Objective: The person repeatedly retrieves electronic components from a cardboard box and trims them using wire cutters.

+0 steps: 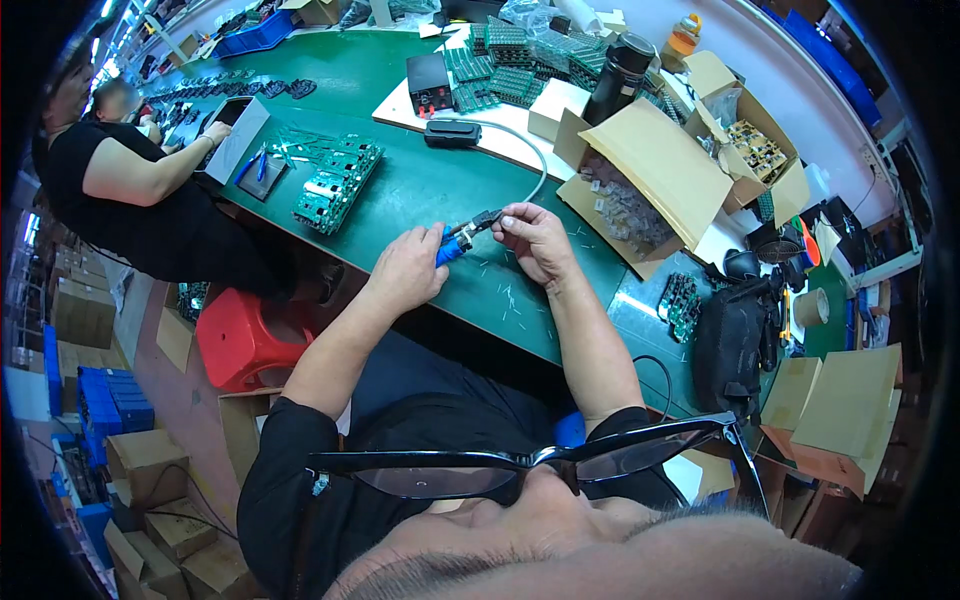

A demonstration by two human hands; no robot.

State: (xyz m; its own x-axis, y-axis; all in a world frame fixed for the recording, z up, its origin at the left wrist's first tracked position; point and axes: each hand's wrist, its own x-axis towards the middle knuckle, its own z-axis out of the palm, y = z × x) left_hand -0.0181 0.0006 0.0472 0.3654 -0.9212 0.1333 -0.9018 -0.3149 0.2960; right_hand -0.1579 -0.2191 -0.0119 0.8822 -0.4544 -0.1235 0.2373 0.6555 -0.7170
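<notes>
Into the head view, straight to the middle: gripping one blue-handled hand tool (453, 249) in the left hand (408, 268), closed around the handles, metal head pointing toward the right hand (537, 240). Pinching one small dark piece (487, 219) there, thumb and fingers drawn nearly together, right at the tool's head. Holding both up over the green worktop (400, 200), near its front edge. Checking for lettering: unable to read any at this size.

On to the count! Starting with one grey cable (538, 150), looping from one black block (453, 134) toward the right hand, its end hidden. Spotting one black box with red terminals (430, 85), one dark flask (618, 75), one orange-topped bottle (683, 40). Finding two open cartons (660, 150) at the back right, both filled with small parts. Left of the hands, one stack of circuit boards (338, 185), too crowded to number; far right, one smaller bunch (680, 305) beside a black bag (735, 345). Pale slivers (510, 298) too, scattered in plenty. Adding, away left, one red stool (245, 340) and two other people (130, 172), the nearer with a hand at a grey box (242, 140).
</notes>
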